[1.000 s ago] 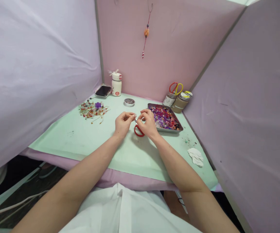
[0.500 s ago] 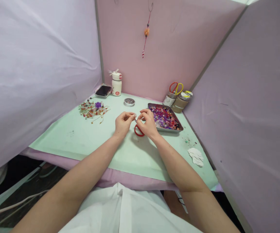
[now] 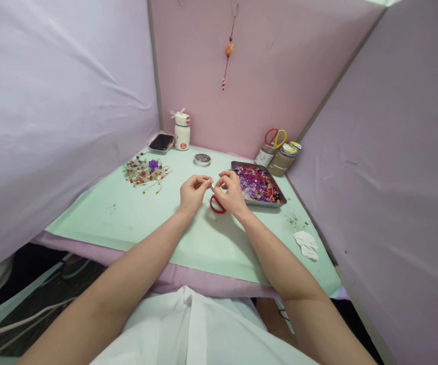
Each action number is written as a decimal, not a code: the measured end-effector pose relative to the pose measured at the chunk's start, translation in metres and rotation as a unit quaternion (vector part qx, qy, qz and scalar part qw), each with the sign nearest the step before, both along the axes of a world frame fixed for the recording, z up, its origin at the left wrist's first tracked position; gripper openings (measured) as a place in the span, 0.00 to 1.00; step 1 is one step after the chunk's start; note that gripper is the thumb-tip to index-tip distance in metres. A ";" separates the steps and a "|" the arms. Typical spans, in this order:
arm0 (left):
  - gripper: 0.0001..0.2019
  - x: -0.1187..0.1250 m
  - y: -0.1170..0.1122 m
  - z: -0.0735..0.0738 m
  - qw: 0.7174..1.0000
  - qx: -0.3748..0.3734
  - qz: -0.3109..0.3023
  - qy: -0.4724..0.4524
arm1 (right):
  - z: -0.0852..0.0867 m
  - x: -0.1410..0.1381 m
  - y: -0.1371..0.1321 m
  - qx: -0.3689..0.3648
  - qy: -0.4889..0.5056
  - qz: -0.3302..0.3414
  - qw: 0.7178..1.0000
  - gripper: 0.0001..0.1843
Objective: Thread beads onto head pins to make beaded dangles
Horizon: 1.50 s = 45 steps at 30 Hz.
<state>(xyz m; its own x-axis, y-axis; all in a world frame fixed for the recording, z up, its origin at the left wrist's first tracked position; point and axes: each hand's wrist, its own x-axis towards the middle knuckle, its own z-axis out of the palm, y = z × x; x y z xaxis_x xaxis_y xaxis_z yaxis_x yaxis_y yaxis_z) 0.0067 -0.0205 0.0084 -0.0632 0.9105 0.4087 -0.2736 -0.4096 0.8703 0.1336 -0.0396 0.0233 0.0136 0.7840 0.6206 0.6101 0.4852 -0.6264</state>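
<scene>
My left hand [image 3: 192, 193] and my right hand [image 3: 231, 193] meet over the middle of the pale green table [image 3: 135, 213], fingertips almost touching. Both are pinched closed on something tiny that I cannot make out, perhaps a bead or thread. Red-handled scissors [image 3: 216, 204] lie on the table right under my right hand, partly hidden by it. A metal tray [image 3: 280, 202] full of purple, red and clear beads sits just right of my right hand.
A heap of beaded pins [image 3: 145, 171] lies at the left. At the back stand a white bottle [image 3: 182, 132], a dark phone [image 3: 161, 142], a small round tin [image 3: 202, 159], and jars with scissors [image 3: 275, 138]. White tissue [image 3: 305, 244] lies right. Fabric walls enclose the table.
</scene>
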 end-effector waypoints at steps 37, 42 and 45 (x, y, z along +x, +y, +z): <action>0.08 0.000 -0.001 -0.001 0.999 0.028 0.011 0.046 | 0.001 0.001 -0.001 0.000 0.023 0.004 1.000 0.03; 0.08 0.000 -0.001 -0.001 0.998 0.023 0.006 0.050 | 0.002 0.002 0.001 -0.015 0.036 0.023 0.999 0.03; 0.08 0.000 -0.002 0.000 0.998 0.021 0.007 0.053 | 0.002 0.002 0.001 -0.033 0.038 0.031 0.998 0.04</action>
